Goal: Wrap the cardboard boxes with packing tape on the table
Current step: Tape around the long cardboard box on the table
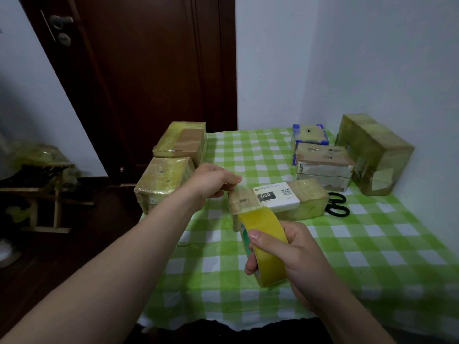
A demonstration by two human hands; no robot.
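Note:
A long cardboard box point(308, 202) with a white label reading 060 lies in the middle of the green checked table point(372, 244). My right hand point(295, 256) grips a roll of yellow packing tape point(265, 244) just in front of the box's near left corner. My left hand point(211, 182) pinches the loose clear end of the tape at the box's top left edge. The tape strip stretches between the roll and my left fingers over that end of the box.
Two taped boxes point(166, 180) point(183, 142) sit at the table's left edge. At the back right stand a blue box point(310, 134), a paper-wrapped box point(325, 165) and a large taped box point(372, 152). Black scissors point(336, 204) lie behind the labelled box. A dark door stands behind.

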